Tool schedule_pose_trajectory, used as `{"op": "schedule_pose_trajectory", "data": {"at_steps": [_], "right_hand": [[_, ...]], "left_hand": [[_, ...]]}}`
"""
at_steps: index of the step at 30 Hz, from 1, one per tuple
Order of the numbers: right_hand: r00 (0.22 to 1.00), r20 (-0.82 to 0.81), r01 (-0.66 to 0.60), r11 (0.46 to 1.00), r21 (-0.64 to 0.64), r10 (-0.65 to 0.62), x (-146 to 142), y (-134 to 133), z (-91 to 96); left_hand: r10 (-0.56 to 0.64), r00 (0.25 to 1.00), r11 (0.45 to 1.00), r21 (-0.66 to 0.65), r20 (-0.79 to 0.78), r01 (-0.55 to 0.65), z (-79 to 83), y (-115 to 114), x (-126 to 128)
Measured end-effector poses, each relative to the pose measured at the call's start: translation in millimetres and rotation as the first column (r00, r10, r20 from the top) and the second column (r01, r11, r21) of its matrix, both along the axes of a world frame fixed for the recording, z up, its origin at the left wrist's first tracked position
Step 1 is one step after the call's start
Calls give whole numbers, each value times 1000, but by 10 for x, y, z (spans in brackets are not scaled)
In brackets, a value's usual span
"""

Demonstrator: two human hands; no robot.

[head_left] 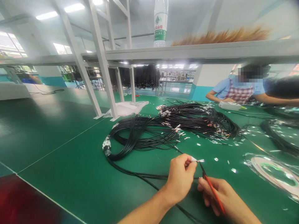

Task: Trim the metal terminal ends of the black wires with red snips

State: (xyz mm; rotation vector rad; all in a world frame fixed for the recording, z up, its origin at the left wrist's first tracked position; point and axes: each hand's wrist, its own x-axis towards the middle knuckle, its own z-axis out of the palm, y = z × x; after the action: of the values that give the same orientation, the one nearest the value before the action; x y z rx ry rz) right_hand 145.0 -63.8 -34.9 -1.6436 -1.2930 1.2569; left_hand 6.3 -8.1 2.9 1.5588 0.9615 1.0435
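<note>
My left hand (179,179) is closed in a pinch on a small white connector (194,159) with a shiny metal tip at the end of a thin wire. My right hand (221,196) lies just to its right, fingers curled round a red wire (213,191) that runs up toward the connector. A black wire leads from my hands back to a coiled bundle of black cables (140,135) on the green table (70,161). A second black cable bundle (198,119) with metal terminals lies farther back.
Small silvery scraps are scattered over the table's right half. A roll of clear tape (273,174) lies at the right. A white shelf frame (102,62) stands on the table, with a water bottle (160,23) on top. Another person (240,88) works at the far right.
</note>
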Motion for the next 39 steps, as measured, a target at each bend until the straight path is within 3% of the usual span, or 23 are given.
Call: {"op": "schedule_pose_trajectory", "data": {"at_steps": [11, 16, 19, 23, 28, 32, 34, 36, 39], "right_hand": [[1000, 17, -18, 999, -26, 18, 1, 17, -25], [994, 111, -5, 1000, 9, 4, 17, 13, -16], [991, 132, -11, 998, 59, 3, 31, 3, -21], [993, 119, -27, 994, 102, 15, 51, 8, -21], [992, 116, -55, 996, 71, 47, 101, 29, 1], [986, 133, -99, 994, -35, 103, 174, 57, -8], [984, 171, -45, 997, -55, 54, 201, 72, -12], [987, 154, 50, 999, 7, -51, 202, 80, 5], [981, -65, 190, 972, 136, -183, 147, 76, 82]], "left_hand": [[30, 999, 997, 79, -38, -27, -21, -15, -3], [-72, 997, 995, -74, 23, 74, -5, 32, -23], [-212, 972, 942, -242, 100, 231, 37, 97, -80], [-343, 916, 815, -420, 206, 400, 98, 151, -156], [-348, 913, 801, -438, 213, 408, 88, 171, -177], [-369, 869, 743, -457, 328, 488, 98, 215, -200], [-340, 863, 760, -432, 374, 486, 102, 224, -197], [-289, 900, 831, -381, 327, 406, 76, 204, -162], [-216, 964, 937, -243, 154, 249, -22, 126, -69]]}}
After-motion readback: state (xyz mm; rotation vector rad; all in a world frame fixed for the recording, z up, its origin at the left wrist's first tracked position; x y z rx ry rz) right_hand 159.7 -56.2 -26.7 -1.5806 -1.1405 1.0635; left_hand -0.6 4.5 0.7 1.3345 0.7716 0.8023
